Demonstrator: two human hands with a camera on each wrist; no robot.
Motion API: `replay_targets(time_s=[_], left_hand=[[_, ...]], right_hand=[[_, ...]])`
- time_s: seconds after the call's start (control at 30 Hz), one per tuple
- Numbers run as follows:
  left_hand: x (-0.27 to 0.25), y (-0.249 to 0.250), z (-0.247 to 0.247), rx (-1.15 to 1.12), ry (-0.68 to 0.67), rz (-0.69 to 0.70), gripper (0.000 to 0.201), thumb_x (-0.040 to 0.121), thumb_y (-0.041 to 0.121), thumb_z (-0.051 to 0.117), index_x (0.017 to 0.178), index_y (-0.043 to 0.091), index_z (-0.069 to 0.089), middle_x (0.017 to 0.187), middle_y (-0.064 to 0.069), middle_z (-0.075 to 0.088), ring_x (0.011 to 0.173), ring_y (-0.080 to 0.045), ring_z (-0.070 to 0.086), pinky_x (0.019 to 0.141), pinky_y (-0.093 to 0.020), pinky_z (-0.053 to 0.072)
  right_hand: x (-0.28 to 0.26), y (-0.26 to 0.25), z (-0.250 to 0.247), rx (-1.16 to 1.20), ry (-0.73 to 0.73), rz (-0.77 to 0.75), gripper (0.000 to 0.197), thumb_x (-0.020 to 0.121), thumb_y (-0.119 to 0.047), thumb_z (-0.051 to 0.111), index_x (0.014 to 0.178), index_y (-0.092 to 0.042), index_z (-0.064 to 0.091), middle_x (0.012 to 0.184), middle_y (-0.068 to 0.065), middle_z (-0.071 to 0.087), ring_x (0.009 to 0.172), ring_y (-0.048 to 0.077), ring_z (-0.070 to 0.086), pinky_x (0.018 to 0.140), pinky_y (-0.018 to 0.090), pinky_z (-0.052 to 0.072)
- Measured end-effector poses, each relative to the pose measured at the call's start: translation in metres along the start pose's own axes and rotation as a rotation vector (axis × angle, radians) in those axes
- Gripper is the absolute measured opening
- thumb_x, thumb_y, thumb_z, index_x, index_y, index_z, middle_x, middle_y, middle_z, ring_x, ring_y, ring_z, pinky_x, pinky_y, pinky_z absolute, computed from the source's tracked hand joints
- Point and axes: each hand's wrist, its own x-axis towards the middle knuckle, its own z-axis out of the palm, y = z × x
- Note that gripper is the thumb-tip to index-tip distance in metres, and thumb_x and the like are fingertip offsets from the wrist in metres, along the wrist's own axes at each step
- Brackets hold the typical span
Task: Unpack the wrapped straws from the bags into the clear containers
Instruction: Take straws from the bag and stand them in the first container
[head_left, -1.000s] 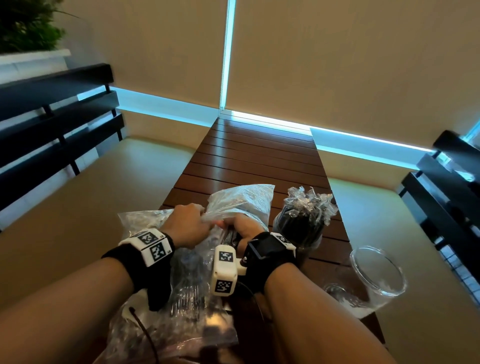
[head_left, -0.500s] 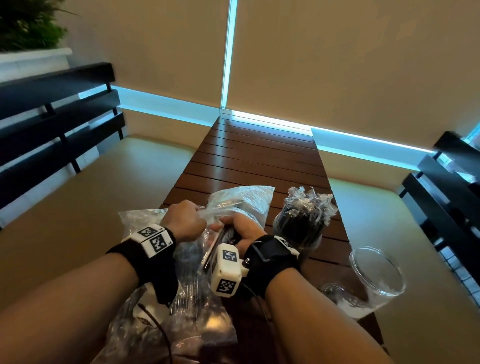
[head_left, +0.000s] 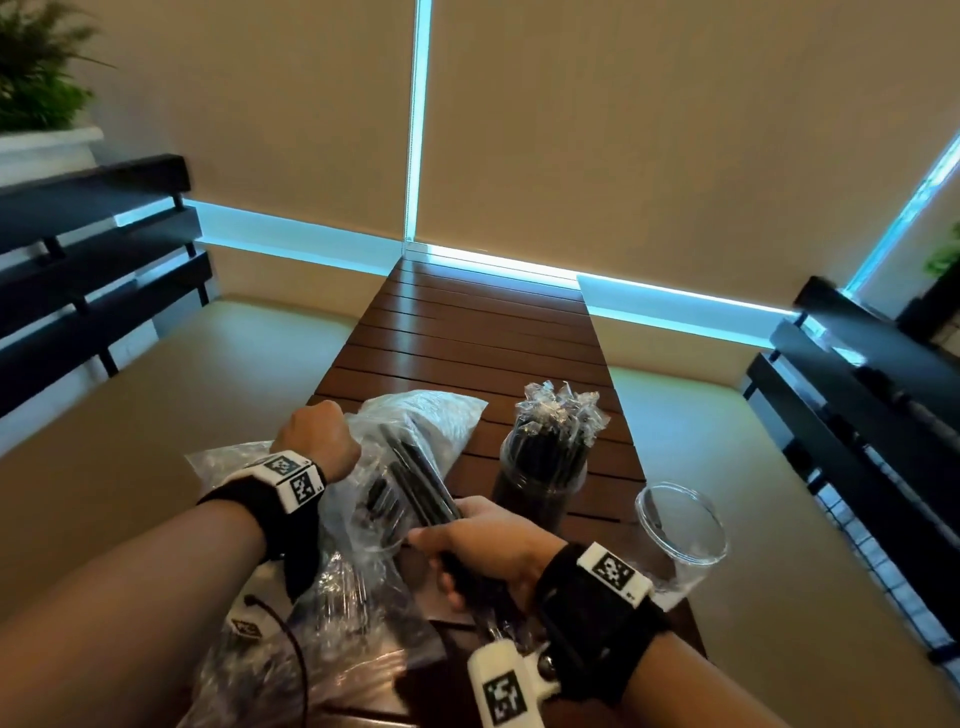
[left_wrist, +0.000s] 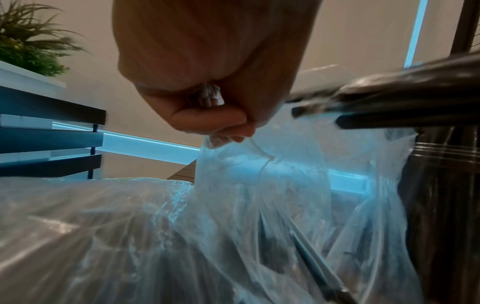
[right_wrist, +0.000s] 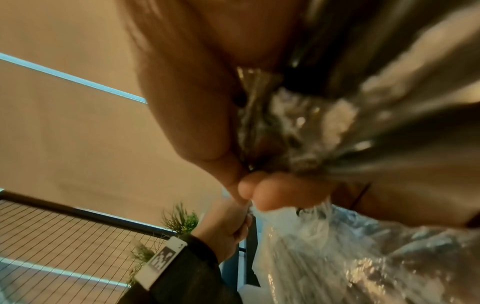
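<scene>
A crumpled clear plastic bag (head_left: 426, 415) lies on the wooden table (head_left: 483, 322). My left hand (head_left: 317, 436) pinches the bag's edge (left_wrist: 221, 142) and holds it up. My right hand (head_left: 483, 540) grips a bundle of black wrapped straws (head_left: 415, 478) that sticks partly out of the bag (right_wrist: 337, 257); the bundle (left_wrist: 389, 107) shows at the right of the left wrist view and, blurred, against my palm as wrapped straws (right_wrist: 298, 123). A clear container (head_left: 540, 478) packed with black wrapped straws stands upright to the right. An empty clear container (head_left: 680, 519) lies tilted near the right edge.
More clear bags with straws (head_left: 322, 649) lie at the near left of the table. Dark slatted bench backs (head_left: 98, 270) flank both sides, with beige seats below. A potted plant (head_left: 36, 78) stands far left. The table's far half is bare slats.
My hands have moved apart: the left lifted the bag's edge up and left, the right pulled back toward me with the straw bundle sliding out of the bag.
</scene>
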Motion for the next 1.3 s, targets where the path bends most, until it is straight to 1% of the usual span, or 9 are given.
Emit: replay_targets(time_s=[0.2,0.33,0.47,0.6,0.67,0.77,0.93,1.17,1.3], left_hand=[[-0.007,0.001,-0.008,0.045,-0.055,-0.012,0.012,0.079,0.016,0.062,0.072,0.007,0.056,0.089,-0.017,0.071,0.072,-0.032,0.064,0.060,-0.028,0.045],[-0.024,0.011,-0.023,0.022,-0.209,0.008,0.027,0.076,0.027,0.074,0.063,0.010,0.057,0.063,-0.005,0.067,0.049,-0.016,0.064,0.043,-0.021,0.042],[-0.032,0.024,-0.059,0.110,-0.358,0.192,0.060,0.063,0.050,0.078,0.109,0.016,0.058,0.109,-0.003,0.061,0.093,-0.017,0.059,0.075,-0.027,0.050],[-0.067,0.050,-0.117,-0.768,-0.431,0.490,0.085,0.061,0.046,0.079,0.137,0.024,0.048,0.140,0.005,0.055,0.126,-0.014,0.054,0.106,-0.043,0.045],[-0.087,0.075,-0.137,-1.188,-0.514,0.542,0.081,0.063,0.041,0.087,0.130,0.011,0.053,0.130,-0.008,0.064,0.118,-0.024,0.062,0.100,-0.046,0.051],[-0.106,0.113,-0.145,-1.427,-0.336,0.416,0.041,0.080,0.033,0.079,0.102,0.002,0.063,0.104,-0.019,0.068,0.101,-0.031,0.067,0.087,-0.049,0.055],[-0.109,0.141,-0.148,-1.537,-0.107,0.384,0.032,0.089,0.035,0.069,0.065,0.019,0.055,0.068,-0.001,0.060,0.074,-0.017,0.062,0.080,-0.039,0.053],[-0.102,0.150,-0.181,-1.710,0.026,0.572,0.028,0.082,0.024,0.077,0.067,0.022,0.054,0.059,0.003,0.045,0.063,-0.018,0.051,0.074,-0.038,0.045],[-0.111,0.163,-0.179,-1.595,0.113,0.681,0.028,0.082,0.023,0.079,0.066,0.020,0.056,0.060,0.002,0.053,0.062,-0.019,0.054,0.070,-0.036,0.046]], right_hand=[[-0.059,-0.012,-0.021,-0.215,-0.108,-0.269,0.015,0.099,-0.016,0.058,0.085,-0.020,0.055,0.063,-0.002,0.052,0.051,0.011,0.048,0.049,0.026,0.045],[-0.064,-0.032,-0.035,-0.325,0.227,-0.571,0.019,0.095,-0.029,0.064,0.091,-0.015,0.052,0.069,-0.001,0.050,0.053,0.007,0.048,0.057,0.027,0.047],[-0.049,-0.050,-0.044,-0.377,0.562,-0.737,0.023,0.091,-0.032,0.068,0.096,-0.014,0.054,0.076,0.005,0.056,0.062,0.005,0.048,0.060,0.018,0.043],[-0.033,-0.058,-0.044,-0.475,0.657,-0.788,0.022,0.089,-0.033,0.070,0.095,-0.021,0.052,0.072,-0.006,0.061,0.059,0.006,0.052,0.053,0.015,0.040],[-0.025,-0.062,-0.039,-0.510,0.675,-0.839,0.023,0.090,-0.032,0.068,0.106,-0.027,0.052,0.072,-0.007,0.062,0.059,0.008,0.056,0.055,0.020,0.043],[-0.022,-0.067,-0.029,-0.531,0.676,-0.925,0.045,0.093,-0.031,0.063,0.134,-0.032,0.045,0.088,0.000,0.071,0.074,0.021,0.067,0.066,0.037,0.054],[-0.039,-0.064,-0.037,-0.476,0.595,-1.000,0.037,0.086,-0.043,0.069,0.113,-0.022,0.054,0.096,-0.005,0.066,0.081,0.007,0.062,0.070,0.027,0.053],[-0.049,-0.049,-0.073,0.743,0.285,-0.588,0.067,0.096,-0.064,0.033,0.129,-0.011,0.058,0.131,0.013,0.059,0.123,0.028,0.057,0.103,0.041,0.046],[-0.056,-0.065,-0.073,0.898,0.149,-0.534,0.078,0.095,-0.068,0.032,0.138,-0.005,0.051,0.134,0.019,0.059,0.122,0.029,0.060,0.106,0.041,0.046]])
